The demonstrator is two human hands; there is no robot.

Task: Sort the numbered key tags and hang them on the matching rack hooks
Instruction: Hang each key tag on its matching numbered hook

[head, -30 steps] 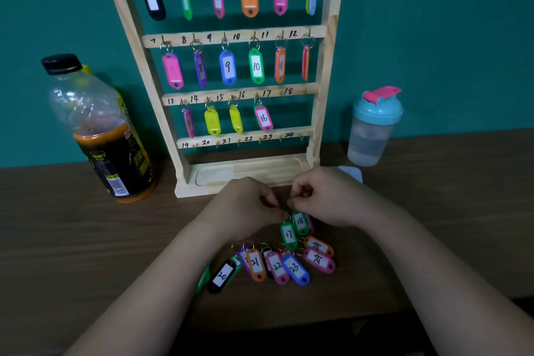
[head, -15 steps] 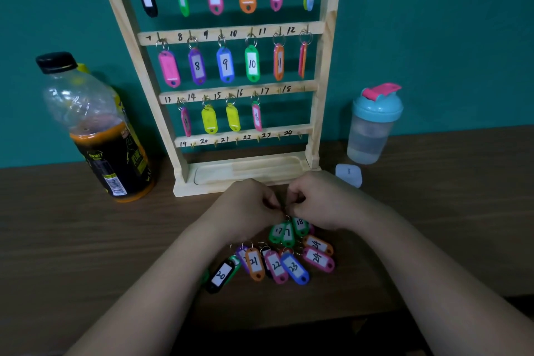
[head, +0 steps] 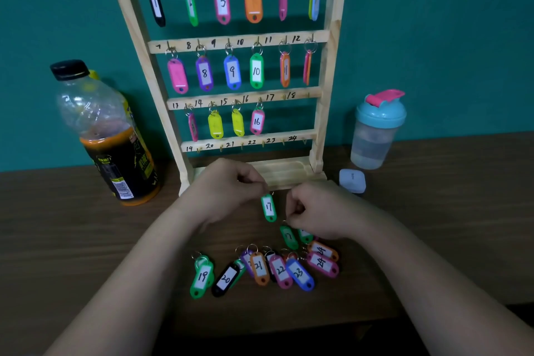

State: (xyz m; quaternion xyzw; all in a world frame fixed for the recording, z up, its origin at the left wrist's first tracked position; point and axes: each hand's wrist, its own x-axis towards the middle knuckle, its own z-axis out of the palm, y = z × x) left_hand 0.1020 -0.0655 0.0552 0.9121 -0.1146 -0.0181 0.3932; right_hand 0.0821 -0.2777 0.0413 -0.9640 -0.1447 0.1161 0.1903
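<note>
We saw rack [head: 289, 172] hooks 1–16 filled, 17–24 bare. Left hand [head: 228, 191] pinched tag 17 [head: 268, 207] by ring; right hand [head: 320, 211] curled over pile [head: 277, 269], grip unclear.

Green tag 17 [head: 268, 207] hangs upright before the rack [head: 323, 113] base, ring pinched by the left hand [head: 228, 191]. Beside it another green tag [head: 289, 237] tilts, at the right hand [head: 315, 211] fingertips. Sixteen tags [head: 232, 72] hang on the rack, and tags 19–24 [head: 299, 273] lie further out.

Green tag [head: 268, 207] (white label), teal wall [head: 433, 23]
</note>
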